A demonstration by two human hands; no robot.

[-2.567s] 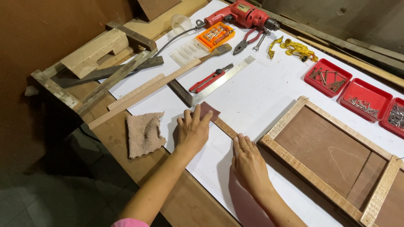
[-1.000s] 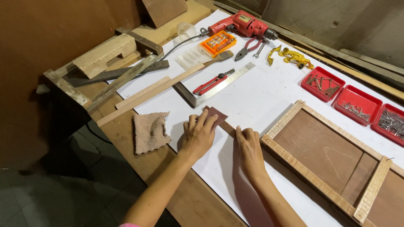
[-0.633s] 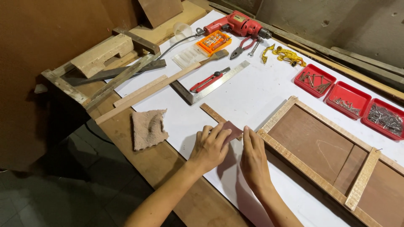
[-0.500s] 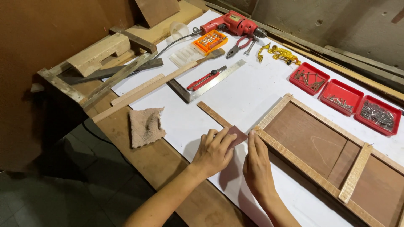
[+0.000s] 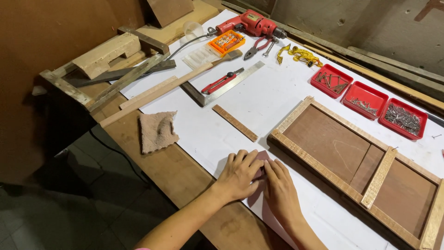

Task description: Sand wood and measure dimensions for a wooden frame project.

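Observation:
My left hand [image 5: 238, 174] and my right hand [image 5: 279, 191] lie side by side, fingers flat, pressing a small dark brown sheet [image 5: 262, 157] onto the white paper covering the bench [image 5: 259, 104]. Only the sheet's top corner shows between the fingers. A short wooden strip [image 5: 235, 122] lies free on the paper just beyond my hands. A wooden frame with a brown panel [image 5: 356, 162] rests right of my right hand.
A tan cloth [image 5: 157, 131] lies left of my hands. Further back are a metal square [image 5: 224, 88], a red-handled tool [image 5: 221, 82], a red drill [image 5: 247, 24], pliers [image 5: 259, 46], an orange bit box [image 5: 225, 41] and three red trays of screws [image 5: 367, 98]. Wooden offcuts [image 5: 106, 60] sit at the far left.
Both hands slid along the wooden strip toward me with the brown sheet, then came off its end. The strip now lies bare on the paper and the hands hold the sheet flat together.

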